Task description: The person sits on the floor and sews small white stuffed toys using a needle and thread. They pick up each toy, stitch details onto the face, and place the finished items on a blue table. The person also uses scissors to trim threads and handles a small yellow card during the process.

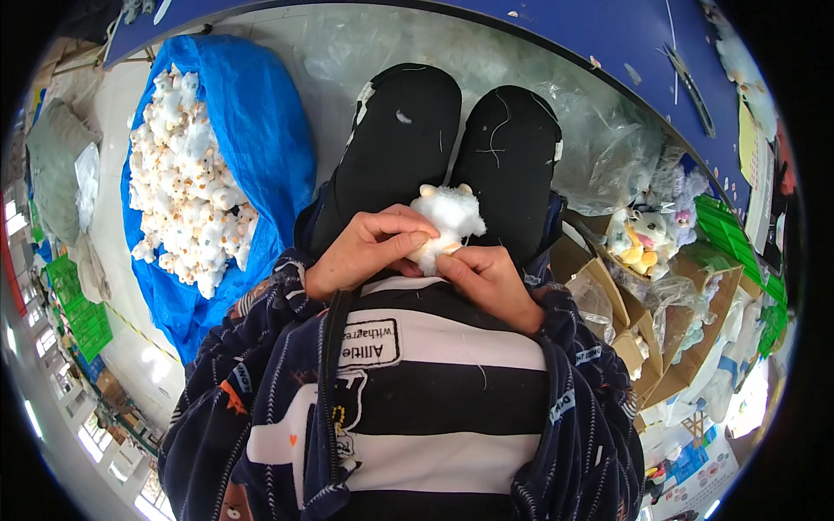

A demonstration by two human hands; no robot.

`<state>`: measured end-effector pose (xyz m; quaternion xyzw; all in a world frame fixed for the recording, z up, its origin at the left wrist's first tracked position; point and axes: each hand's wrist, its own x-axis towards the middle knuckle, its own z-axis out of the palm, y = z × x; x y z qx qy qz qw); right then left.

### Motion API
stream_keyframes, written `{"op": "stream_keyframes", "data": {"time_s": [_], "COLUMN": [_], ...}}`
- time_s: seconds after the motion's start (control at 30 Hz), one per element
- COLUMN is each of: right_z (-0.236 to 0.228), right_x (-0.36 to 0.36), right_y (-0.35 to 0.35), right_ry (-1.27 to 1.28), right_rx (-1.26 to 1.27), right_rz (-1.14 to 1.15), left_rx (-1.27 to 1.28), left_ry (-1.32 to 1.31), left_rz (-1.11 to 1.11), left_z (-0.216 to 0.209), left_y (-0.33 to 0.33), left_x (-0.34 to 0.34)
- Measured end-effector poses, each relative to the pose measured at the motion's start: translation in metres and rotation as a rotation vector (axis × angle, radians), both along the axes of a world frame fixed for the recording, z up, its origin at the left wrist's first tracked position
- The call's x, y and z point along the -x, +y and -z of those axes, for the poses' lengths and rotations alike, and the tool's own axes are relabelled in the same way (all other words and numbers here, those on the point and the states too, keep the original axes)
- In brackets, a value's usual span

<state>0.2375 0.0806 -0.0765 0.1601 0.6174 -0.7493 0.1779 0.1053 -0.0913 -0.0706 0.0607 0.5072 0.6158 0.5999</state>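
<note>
A small white plush toy (pixel 452 214) with fluffy fur and little peach-coloured ears is held just above my lap, between my two hands. My left hand (pixel 375 247) pinches its body from the left, thumb and forefinger pressed together on the fabric. From the right, my right hand (pixel 492 280) grips the lower part of the toy near a small peach-coloured patch. Fingers of both hands cover part of the toy's lower body. Black padded covers (pixel 509 165) lie over my legs, with loose threads on them.
To the left a blue sack (pixel 276 122) stands open, full of similar white plush toys (pixel 187 182). Cardboard boxes (pixel 695 323) with plush toys (pixel 641 241) stand at the right. Tweezers or scissors (pixel 691 90) lie on the blue table (pixel 599 35) ahead. Green crates (pixel 76 306) are far left.
</note>
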Motion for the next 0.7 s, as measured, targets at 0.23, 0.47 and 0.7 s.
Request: {"op": "stream_keyframes", "data": {"time_s": [0.23,0.47,0.7], "right_z": [-0.018,-0.029,-0.027], "right_x": [0.009,0.017,0.01], "right_y": [0.015,0.02,0.015], "right_ry": [0.123,0.148,0.091], "right_rx": [-0.257,-0.337,-0.296], "right_rz": [-0.149,-0.265,-0.17], "left_rx": [0.023,0.037,-0.028], "left_ry": [-0.078,-0.022,-0.011], "left_rz": [-0.074,-0.046,-0.055], "left_z": [0.0,-0.005,-0.005], "left_y": [0.0,0.0,-0.002], "left_x": [-0.005,-0.006,-0.007]}}
